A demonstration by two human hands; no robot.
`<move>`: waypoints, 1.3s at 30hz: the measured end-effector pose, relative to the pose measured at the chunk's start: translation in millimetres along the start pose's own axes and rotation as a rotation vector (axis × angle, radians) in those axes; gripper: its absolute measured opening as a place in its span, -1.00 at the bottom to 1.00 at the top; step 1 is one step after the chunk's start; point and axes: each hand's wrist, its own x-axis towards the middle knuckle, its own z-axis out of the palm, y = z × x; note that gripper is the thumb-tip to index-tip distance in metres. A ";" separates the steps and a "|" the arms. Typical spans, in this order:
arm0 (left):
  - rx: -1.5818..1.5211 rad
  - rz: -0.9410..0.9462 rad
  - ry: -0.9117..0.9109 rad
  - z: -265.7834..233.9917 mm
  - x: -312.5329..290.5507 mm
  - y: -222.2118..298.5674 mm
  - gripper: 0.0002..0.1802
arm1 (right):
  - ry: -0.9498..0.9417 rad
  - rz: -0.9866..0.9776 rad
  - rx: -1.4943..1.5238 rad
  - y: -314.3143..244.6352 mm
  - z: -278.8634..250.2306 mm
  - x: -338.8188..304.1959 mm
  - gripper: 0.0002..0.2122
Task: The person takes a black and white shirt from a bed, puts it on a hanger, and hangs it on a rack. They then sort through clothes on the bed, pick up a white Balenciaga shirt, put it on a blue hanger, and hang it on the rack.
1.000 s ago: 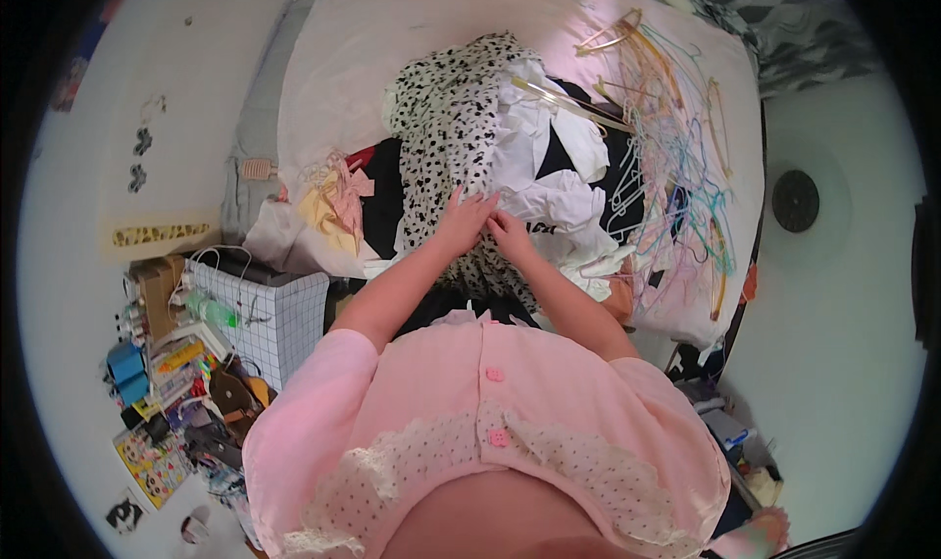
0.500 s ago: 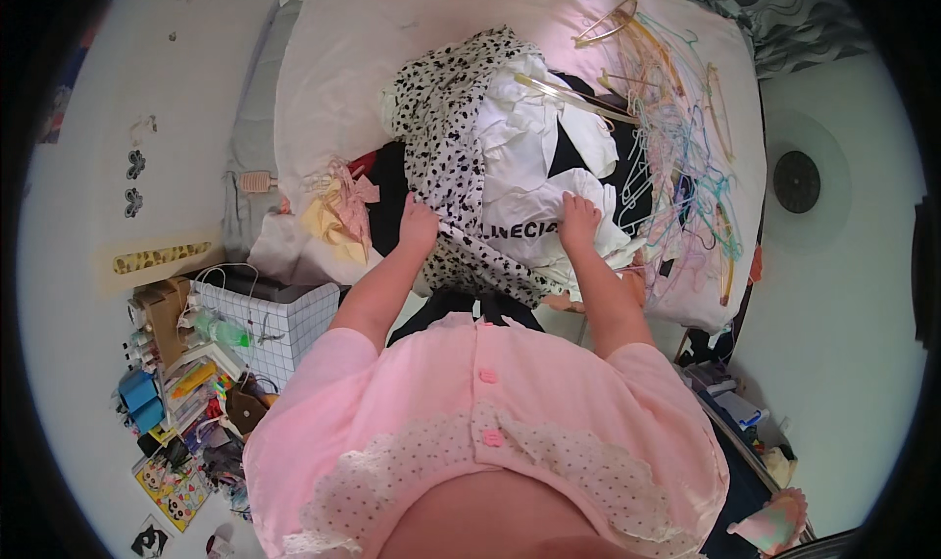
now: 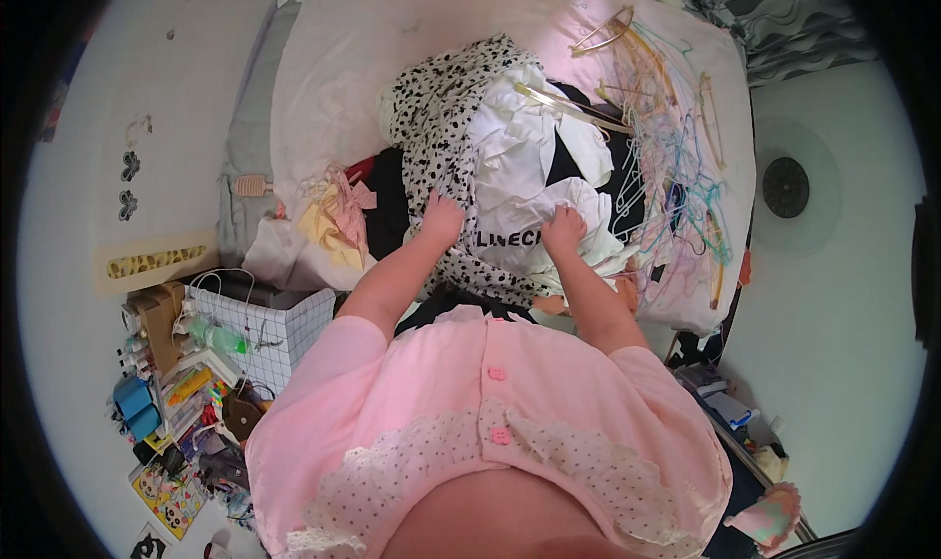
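Left hand [image 3: 443, 218] and right hand [image 3: 566, 230] are resting, fingers bent, on laundry atop a pale pink bed [image 3: 333, 78]: the left on a black-spotted cloth [image 3: 436, 118], the right on a white garment [image 3: 512, 201] with dark lettering, which is lying between them (whether either is pinching fabric, one cannot tell). Beyond, a gold-toned hanger [image 3: 567, 106] is crossing the pile; multicoloured hangers [image 3: 686, 181] are lying tangled at right, yellow cloth [image 3: 328, 228] at left, and a grid-patterned box [image 3: 284, 333] is standing near the bed.
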 end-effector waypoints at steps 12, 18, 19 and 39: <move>-0.420 0.392 0.328 -36.3 53.9 60.4 -0.65 | -0.326 -0.446 0.530 -8.5 -73.0 7.0 -0.76; -0.431 0.478 0.047 -44.7 50.5 56.8 -0.79 | -0.337 -0.370 0.398 10.7 -78.7 -15.5 -0.79; -0.532 0.449 0.139 -45.0 48.0 55.1 -0.83 | -0.335 -0.365 0.398 15.5 -77.1 -15.1 -0.79; -0.829 0.203 0.793 -199.1 -31.2 55.4 -0.81 | 0.168 -0.059 0.979 -12.0 -224.5 14.5 -0.76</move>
